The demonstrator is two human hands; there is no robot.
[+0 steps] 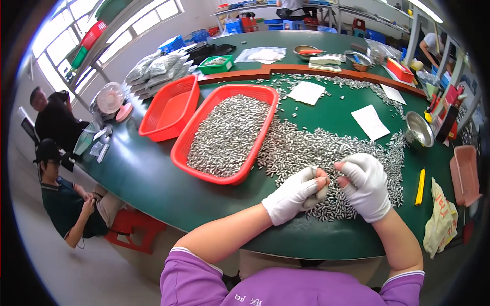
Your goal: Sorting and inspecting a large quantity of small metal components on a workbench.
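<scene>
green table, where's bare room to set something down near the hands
Bare green table lies left of the full red tray, along the near edge. Another patch sits between the two paper slips. Around both gloved hands the small metal pieces crowd it.

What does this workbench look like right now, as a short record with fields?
Surface: green table
Left hand: white-gloved left hand, closed on a bunch of small silver metal pieces
Right hand: white-gloved right hand, fingertips pinched beside the left
Loose pile: small silver metal pieces spread under both hands
Filled tray: red plastic basket of pieces
Empty tray: second red basket
</scene>
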